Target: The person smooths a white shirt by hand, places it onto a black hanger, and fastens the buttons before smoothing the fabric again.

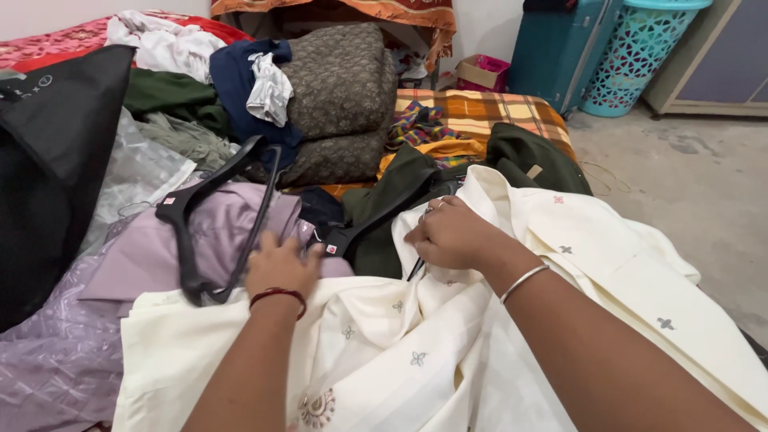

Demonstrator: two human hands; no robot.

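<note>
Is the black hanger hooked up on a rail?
No, the black hanger lies flat on the lilac garment, beside the left hand.

Teal laundry basket (640, 56), teal suitcase (556, 48), plaid blanket (496, 112), folded grey-brown quilt (340, 88) behind.

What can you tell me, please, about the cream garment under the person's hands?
The cream garment is light woven cloth with small grey flower motifs and a round embroidered patch near its lower edge. It lies rumpled and partly folded, overlapping a lilac garment. The right hand pinches a fold; the left hand rests at its upper edge.
</note>
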